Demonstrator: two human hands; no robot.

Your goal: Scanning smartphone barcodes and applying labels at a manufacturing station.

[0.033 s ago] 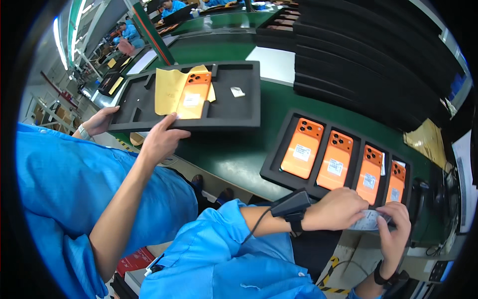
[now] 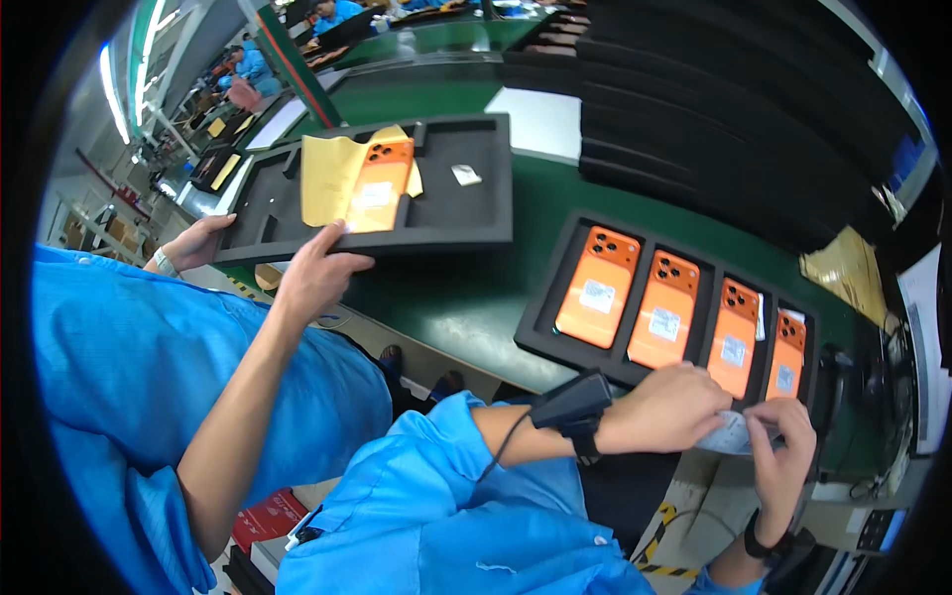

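Note:
Between my two hands is a small grey-white printed sheet (image 2: 732,436), possibly a label strip, just off the near edge of a black foam tray. My left hand (image 2: 662,409) is closed on the sheet's left end, its fingertips partly hidden. Thumb and fingers of my right hand (image 2: 783,446) pinch the other end. In the tray (image 2: 535,332) lie several orange smartphones, camera ends away from me: one at the left (image 2: 598,288), one beside it (image 2: 663,309), one further right (image 2: 733,337) and one at the right end (image 2: 786,355). Each bears a white label.
At my left, a co-worker's hands (image 2: 322,278) hold another black tray (image 2: 466,223) with an orange phone (image 2: 377,193), yellow paper (image 2: 327,178) and a white scrap (image 2: 465,176). Stacked black trays (image 2: 714,129) rise behind the green table (image 2: 466,317). Yellowish paper (image 2: 848,273) lies at right.

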